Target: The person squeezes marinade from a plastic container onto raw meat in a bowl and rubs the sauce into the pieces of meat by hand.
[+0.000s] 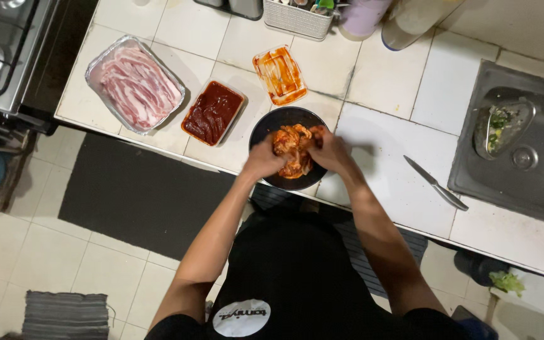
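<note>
Seen from above your head, a white tiled counter (379, 82) runs across the scene, and you stand at its near edge. At the far left sits a stove (4, 50). Right of it on the counter lies a foil tray of raw sliced pork belly (135, 84), then a small rectangular tub of dark red paste (213, 112), with its sauce-smeared lid (279, 74) further back. Next comes a black bowl (266, 129) at the near edge, holding meat coated in orange-red sauce (292, 150). Your left hand (262, 158) curls into the meat from the left, fingers bent around a portion. Your right hand (328, 151) presses in from the right, fingers closed over the same meat. Further right, a knife (434, 182) lies on the tiles, apart from the bowl. At the far right is a steel sink (539, 170) with a strainer of green scraps (502, 123).
</note>
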